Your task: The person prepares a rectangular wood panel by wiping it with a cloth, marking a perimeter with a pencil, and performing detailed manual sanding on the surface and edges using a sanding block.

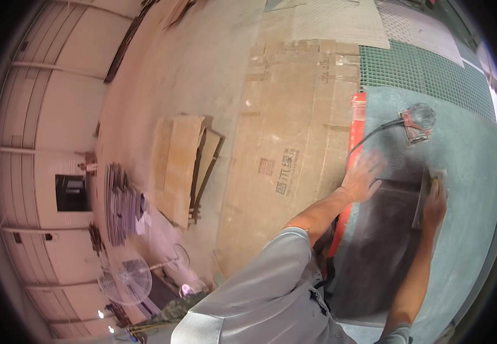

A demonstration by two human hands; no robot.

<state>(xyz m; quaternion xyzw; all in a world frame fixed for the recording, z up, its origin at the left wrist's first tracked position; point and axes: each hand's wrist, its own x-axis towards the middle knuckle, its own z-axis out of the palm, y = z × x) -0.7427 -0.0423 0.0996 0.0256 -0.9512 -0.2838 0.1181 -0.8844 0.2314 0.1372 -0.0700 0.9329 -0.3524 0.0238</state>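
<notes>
A dark, dusty flat panel [383,246] lies on the blue-green tabletop [466,241] in front of me. My left hand [365,176] is over the panel's far left corner, fingers spread and a little blurred; I cannot tell whether it touches. At the panel's right edge my right hand [434,206] is closed around a flat, long hand block [439,174] with a yellowish part under the fingers. The block's underside is hidden. Beyond both hands, a red and grey power sander [417,123] rests on the tabletop, its dark cord running left toward the table edge.
Red edging [356,126] lines the table's left side. Left of it lies a big flattened cardboard sheet [294,126]. Green grid matting [414,69] covers the far end. Farther left are a leaning cardboard piece [179,166], stacked sheets [119,203] and a fan [125,281].
</notes>
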